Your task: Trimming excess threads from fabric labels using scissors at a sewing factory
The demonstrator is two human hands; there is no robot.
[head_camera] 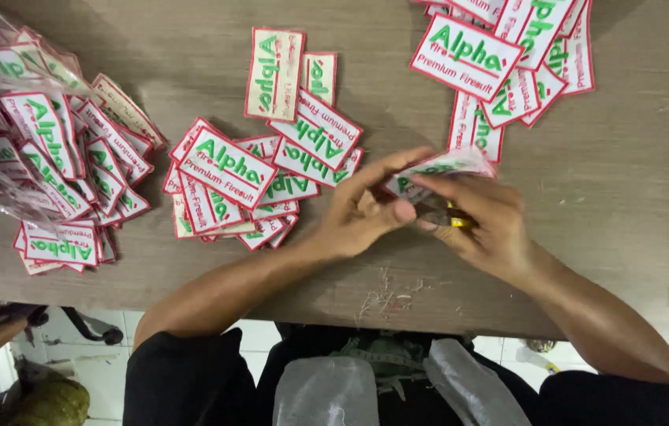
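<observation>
Patch point(438, 167) of white cloth with a red border and green lettering sits pinched between both hands above the near middle of the wooden bench point(634, 197). Left hand point(366, 209) closes its grip on the patch's left end; right hand point(484, 221) clamps the right end and also holds a small yellow tool point(459, 221). Left of them lies a loose pile of patches point(255, 181), another pile point(508, 63) far right, and a clear plastic bag point(11, 118) of patches far left.

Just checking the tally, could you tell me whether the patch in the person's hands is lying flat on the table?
No, the patch is held above the table, pinched between both hands.
</observation>
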